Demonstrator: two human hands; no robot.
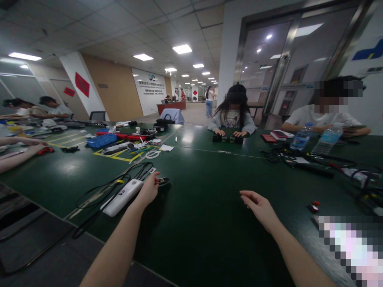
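Observation:
My left hand (150, 186) is closed at the near end of a small dark oval object (164, 181) with a paler rim, low over the green tabletop. Its exact kind is too small to make out, and my fingers cover part of it. Just left of this hand lies a white power bank-like block (123, 198) marked "2", with black cables (103, 187) looped around it. My right hand (259, 206) hovers above the table to the right, its fingers loosely bent and the thumb a little apart, with nothing in them.
Beyond my left hand are a blue tray (102, 140), a white coiled cable (153, 154) and yellow tape marks. Water bottles (303, 136) and tangled cables stand at right, near a small red-and-black item (314, 206). People sit across the green table (206, 223); another person's arms reach in at left.

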